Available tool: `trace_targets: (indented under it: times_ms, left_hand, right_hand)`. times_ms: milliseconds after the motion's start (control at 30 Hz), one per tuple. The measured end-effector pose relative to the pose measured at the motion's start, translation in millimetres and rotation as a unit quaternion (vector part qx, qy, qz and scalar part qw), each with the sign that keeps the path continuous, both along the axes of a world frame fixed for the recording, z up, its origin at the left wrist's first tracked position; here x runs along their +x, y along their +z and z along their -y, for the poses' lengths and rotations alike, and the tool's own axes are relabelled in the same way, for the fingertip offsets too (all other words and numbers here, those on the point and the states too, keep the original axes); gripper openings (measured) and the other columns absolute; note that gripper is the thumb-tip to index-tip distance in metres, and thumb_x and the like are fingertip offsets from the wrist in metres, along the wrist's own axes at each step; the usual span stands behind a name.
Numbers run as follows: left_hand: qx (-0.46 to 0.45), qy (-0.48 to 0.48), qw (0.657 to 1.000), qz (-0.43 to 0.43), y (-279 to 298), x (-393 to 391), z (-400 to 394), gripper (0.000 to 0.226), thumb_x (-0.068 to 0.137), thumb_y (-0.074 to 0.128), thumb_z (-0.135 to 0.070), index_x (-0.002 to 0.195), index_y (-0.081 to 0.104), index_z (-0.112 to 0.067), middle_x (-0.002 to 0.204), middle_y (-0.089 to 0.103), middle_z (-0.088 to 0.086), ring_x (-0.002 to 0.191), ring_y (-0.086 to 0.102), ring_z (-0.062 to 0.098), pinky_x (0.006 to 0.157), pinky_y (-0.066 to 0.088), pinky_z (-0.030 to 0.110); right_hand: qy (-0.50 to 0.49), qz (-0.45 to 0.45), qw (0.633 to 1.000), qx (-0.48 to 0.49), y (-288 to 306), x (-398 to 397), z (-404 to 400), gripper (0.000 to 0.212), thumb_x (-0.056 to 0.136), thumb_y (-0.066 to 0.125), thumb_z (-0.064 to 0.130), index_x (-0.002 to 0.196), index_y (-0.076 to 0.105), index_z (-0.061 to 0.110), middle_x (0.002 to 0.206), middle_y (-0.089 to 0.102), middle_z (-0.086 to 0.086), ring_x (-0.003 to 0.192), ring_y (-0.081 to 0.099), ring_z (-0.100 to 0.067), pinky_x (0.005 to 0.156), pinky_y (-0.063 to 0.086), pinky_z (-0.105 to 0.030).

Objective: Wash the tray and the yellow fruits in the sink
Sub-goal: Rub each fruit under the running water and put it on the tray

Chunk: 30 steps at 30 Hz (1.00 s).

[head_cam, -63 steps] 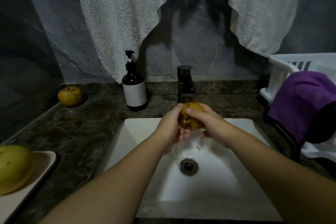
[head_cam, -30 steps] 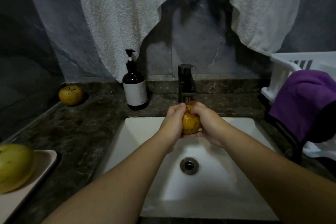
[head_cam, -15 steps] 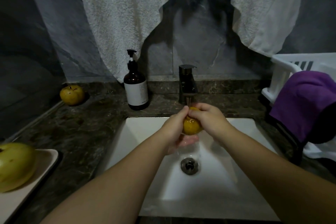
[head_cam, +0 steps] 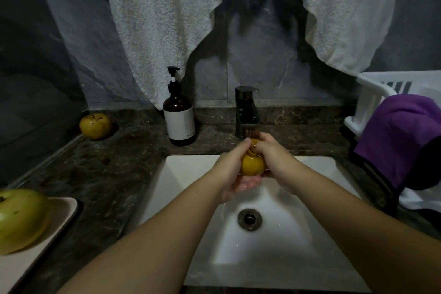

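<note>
Yellow round fruit held under dark metal tap, over white ceramic sink. Left hand cupping from below, right hand curled over top. Best rotated slowly, rubbing stem hollow; wet skin likely slippery, so firm cradle.

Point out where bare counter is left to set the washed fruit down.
Bare dark counter lies between the back-corner fruit, the soap bottle, the tray and the sink. The right side is crowded by the white basket and purple cloth.
</note>
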<state>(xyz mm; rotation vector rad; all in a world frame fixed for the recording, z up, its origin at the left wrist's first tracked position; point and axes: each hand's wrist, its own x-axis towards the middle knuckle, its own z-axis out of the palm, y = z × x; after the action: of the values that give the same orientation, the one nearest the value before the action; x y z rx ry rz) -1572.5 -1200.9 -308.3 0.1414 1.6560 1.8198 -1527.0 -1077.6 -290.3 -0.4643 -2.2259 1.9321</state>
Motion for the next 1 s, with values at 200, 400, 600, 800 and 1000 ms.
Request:
trace_targets:
  times_ms: [200, 400, 600, 800, 1000]
  left_hand:
    - [0.035, 0.013, 0.999, 0.003, 1, -5, 0, 0.050, 0.089, 0.078, -0.045, 0.128, 0.059, -0.020, 0.094, 0.073, 0.013, 0.064, 0.073, 0.018, 0.056, 0.062, 0.027]
    - [0.021, 0.022, 1.000, 0.001, -3, -6, 0, 0.042, 0.086, 0.082, -0.040, 0.112, 0.065, -0.013, 0.072, 0.076, 0.007, 0.057, 0.071, 0.016, 0.052, 0.058, 0.024]
    - [-0.040, 0.029, 0.997, -0.059, -1, -10, 3, 0.054, 0.078, 0.089, -0.034, 0.119, 0.064, -0.009, 0.098, 0.074, 0.016, 0.076, 0.071, 0.025, 0.073, 0.061, 0.034]
    - [-0.267, -0.013, 0.925, -0.270, 9, -11, 9, 0.083, 0.057, 0.084, -0.055, 0.127, 0.050, -0.026, 0.107, 0.065, 0.000, 0.082, 0.073, 0.019, 0.063, 0.059, 0.033]
    - [-0.542, -0.158, 0.721, -0.402, 4, 4, 35, 0.072, 0.047, 0.063, -0.075, 0.103, 0.060, -0.028, 0.092, 0.060, -0.006, 0.086, 0.059, 0.016, 0.071, 0.053, 0.033]
  right_hand:
    - [-0.071, -0.043, 0.986, 0.145, 19, 3, -8, 0.062, 0.099, 0.051, 0.030, 0.154, 0.028, 0.045, 0.157, 0.035, -0.003, 0.135, 0.043, -0.027, 0.096, 0.041, -0.040]
    - [-0.028, -0.149, 0.905, 0.399, 68, -8, -4, 0.067, 0.090, 0.044, 0.033, 0.156, 0.031, 0.039, 0.169, 0.016, 0.007, 0.155, 0.013, -0.018, 0.123, 0.016, -0.041]
    - [0.042, -0.074, 0.878, 0.470, 85, -8, -9, 0.060, 0.099, 0.041, 0.032, 0.158, 0.030, 0.035, 0.163, 0.031, 0.000, 0.149, 0.029, -0.025, 0.120, 0.029, -0.047]
    - [-0.149, -0.186, 0.900, 0.365, 56, 25, -22, 0.014, 0.085, 0.060, 0.023, 0.090, 0.053, 0.034, 0.098, 0.055, 0.006, 0.083, 0.056, -0.014, 0.063, 0.037, -0.024]
    - [0.130, 0.164, 0.848, 0.486, -6, 48, -21, 0.015, 0.083, 0.068, 0.015, 0.093, 0.066, 0.027, 0.096, 0.062, 0.007, 0.092, 0.059, -0.019, 0.064, 0.043, -0.026]
